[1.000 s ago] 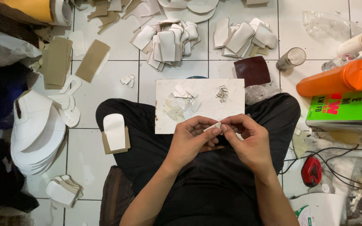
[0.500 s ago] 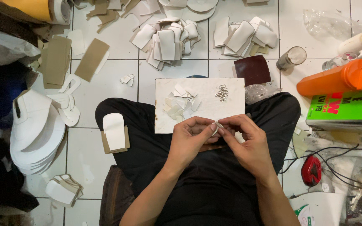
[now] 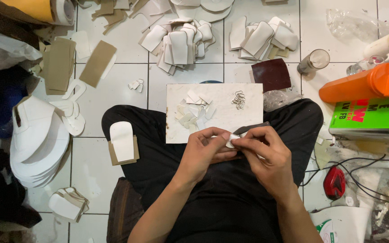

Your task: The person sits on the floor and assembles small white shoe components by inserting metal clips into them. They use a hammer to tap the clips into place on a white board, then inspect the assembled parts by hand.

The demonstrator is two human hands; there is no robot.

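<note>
Small white cut-out [image 3: 231,140] pinched between left hand [image 3: 203,153] and right hand [image 3: 266,155], just below white board [image 3: 248,114]. Slip risked if pinch is loosened; piece could be dropped onto lap.

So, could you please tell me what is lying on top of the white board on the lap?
On the white board lie a heap of small white scraps and a cluster of metal rings. Both hands, left hand and right hand, cover its near edge, hiding anything there.

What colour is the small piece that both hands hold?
White; the small piece shows best in the head view, pinched between left hand and right hand.
</note>
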